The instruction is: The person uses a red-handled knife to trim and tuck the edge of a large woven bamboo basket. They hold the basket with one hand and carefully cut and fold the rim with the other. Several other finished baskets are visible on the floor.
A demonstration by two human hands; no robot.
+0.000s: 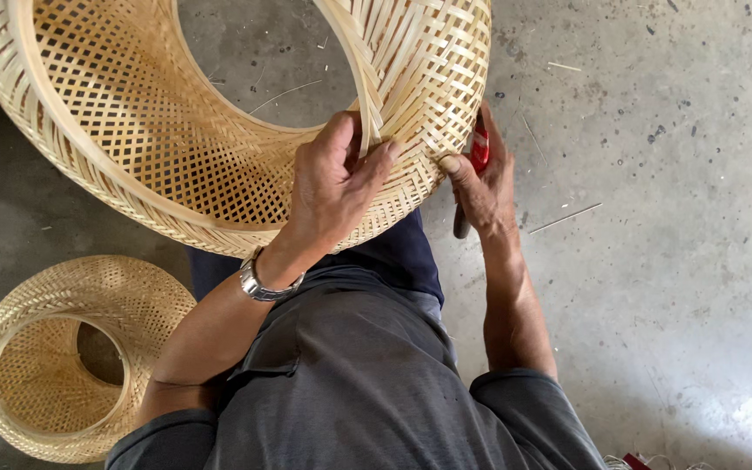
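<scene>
A large woven bamboo basket [176,130], open at both ends, rests tilted over my lap. My left hand [334,178], with a metal watch on the wrist, pinches loose bamboo strips [367,122] at the basket's inner rim. My right hand [483,183] presses its thumb against the outer weave while holding a red-handled tool [479,150]. The tool's dark lower end [461,223] sticks out below the hand. Its working end is hidden behind the basket.
A smaller woven bamboo basket [63,357] lies on the grey concrete floor [672,218] at lower left. Thin bamboo slivers [565,218] are scattered on the floor to the right and seen through the large basket's opening.
</scene>
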